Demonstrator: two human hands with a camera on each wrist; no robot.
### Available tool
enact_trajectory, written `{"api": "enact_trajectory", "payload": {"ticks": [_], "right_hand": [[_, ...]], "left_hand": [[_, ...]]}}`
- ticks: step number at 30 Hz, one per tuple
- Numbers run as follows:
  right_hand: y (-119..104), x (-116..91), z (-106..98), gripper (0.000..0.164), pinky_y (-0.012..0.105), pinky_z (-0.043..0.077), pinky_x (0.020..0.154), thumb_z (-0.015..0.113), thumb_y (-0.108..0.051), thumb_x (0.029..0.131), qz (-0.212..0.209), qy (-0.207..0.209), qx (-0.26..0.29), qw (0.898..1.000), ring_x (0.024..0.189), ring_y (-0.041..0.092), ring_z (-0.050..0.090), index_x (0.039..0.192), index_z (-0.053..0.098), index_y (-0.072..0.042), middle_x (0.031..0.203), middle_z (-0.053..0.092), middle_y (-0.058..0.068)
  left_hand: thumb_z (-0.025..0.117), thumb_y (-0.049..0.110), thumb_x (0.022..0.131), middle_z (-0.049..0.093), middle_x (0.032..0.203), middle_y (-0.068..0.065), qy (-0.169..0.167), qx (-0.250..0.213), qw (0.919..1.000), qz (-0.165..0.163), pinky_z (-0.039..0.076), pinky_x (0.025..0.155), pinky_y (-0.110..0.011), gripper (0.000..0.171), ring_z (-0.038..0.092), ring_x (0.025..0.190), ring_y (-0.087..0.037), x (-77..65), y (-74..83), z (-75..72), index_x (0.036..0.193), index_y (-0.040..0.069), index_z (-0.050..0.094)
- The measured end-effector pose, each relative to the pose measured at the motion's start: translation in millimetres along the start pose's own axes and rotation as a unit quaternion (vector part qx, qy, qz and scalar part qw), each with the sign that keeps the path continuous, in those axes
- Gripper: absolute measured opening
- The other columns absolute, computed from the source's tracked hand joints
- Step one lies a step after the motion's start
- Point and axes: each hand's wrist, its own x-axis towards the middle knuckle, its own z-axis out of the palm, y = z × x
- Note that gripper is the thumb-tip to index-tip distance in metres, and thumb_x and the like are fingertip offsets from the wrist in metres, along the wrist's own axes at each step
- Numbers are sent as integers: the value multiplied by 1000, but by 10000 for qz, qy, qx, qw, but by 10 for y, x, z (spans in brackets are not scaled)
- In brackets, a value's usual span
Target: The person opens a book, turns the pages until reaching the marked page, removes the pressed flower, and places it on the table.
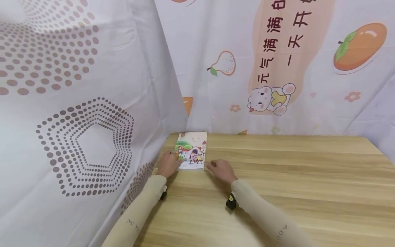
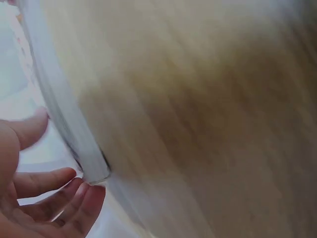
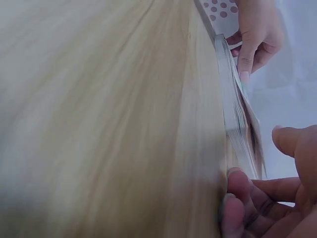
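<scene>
A thin paperback book point(image 1: 191, 151) with an illustrated cover of houses and children lies flat at the table's far left corner. My left hand point(image 1: 169, 164) holds its left edge, thumb over the cover and fingers curled at the side. In the left wrist view, the fingers point(image 2: 81, 203) meet the book's corner point(image 2: 96, 168). Beside the lower right corner is my right hand point(image 1: 221, 170), its fingers loosely bent. The right wrist view has the right thumb point(image 3: 285, 141) raised off the book, with the fingertips point(image 3: 237, 183) right at the page edges point(image 3: 237, 114).
The wooden table point(image 1: 277, 192) stretches to the right and toward me. A white dotted curtain point(image 1: 148, 85) hangs close along the left side. Behind the table hangs a white cloth point(image 1: 203, 85) printed with fruit, a bear and writing.
</scene>
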Motion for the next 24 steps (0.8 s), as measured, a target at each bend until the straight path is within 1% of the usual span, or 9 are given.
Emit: {"api": "enact_trajectory", "payload": {"ticks": [3,5,7,10,14,15,17,20,24], "right_hand": [[-36,77,80,50,49,45,93,57,-43,93,14,50,-123,9999,112,36,58,119,64,-1,120,62,19],[-50,121,118,45,45,50,84,59,-42,92,6,50,-254,9997,98,32,64,114,67,-4,106,68,16],[-67,142,140,37,41,51,70,62,-38,91,-5,8,-290,9996,81,26,63,108,69,-7,89,68,11],[-94,148,155,31,32,44,57,63,-36,90,8,-60,-382,9993,67,18,55,107,70,-11,84,67,7],[-129,153,152,40,31,43,54,65,-36,88,49,-78,-398,9992,68,17,55,120,67,-11,108,68,12],[-135,158,154,41,29,41,52,66,-36,88,58,-66,-391,9992,65,16,54,119,67,-10,105,69,12],[-143,173,164,39,29,37,47,66,-36,87,41,-50,-379,9993,57,15,48,115,69,-9,87,69,11],[-143,191,189,34,26,31,44,68,-36,86,72,5,-405,9992,50,13,41,108,72,-10,63,57,3],[-149,201,209,30,24,29,42,69,-34,86,107,23,-373,9992,48,11,39,104,74,-11,55,48,-2]], "left_hand": [[73,31,83,57,85,-13,-263,-290,9983,-422,44,65,-38,40,50,69,-23,39,-1,-36,58,8,53],[75,29,82,54,81,-11,-400,-418,9958,-710,42,60,-35,37,48,65,-22,58,-10,-55,61,7,55],[75,30,82,51,74,-8,-448,-411,9946,-839,39,55,-33,36,45,61,-20,49,-29,-67,62,7,54],[74,32,82,46,60,-3,-465,-350,9951,-803,35,47,-29,41,41,52,-16,11,-63,-83,58,9,51],[72,35,84,42,53,0,-506,-112,9963,-686,32,42,-27,42,37,46,-13,-23,-83,-113,58,11,49],[72,34,84,43,53,0,-530,-65,9963,-676,32,43,-27,40,37,47,-13,-26,-84,-120,59,11,50],[71,33,85,44,55,-1,-564,25,9963,-646,33,45,-27,37,38,49,-14,-26,-82,-133,62,11,52],[71,32,85,47,57,-2,-647,33,9957,-658,34,46,-28,34,40,50,-15,-26,-78,-143,65,10,55],[72,31,84,47,58,-2,-669,-28,9953,-697,34,47,-28,33,41,51,-15,-21,-89,-136,67,9,56]]}}
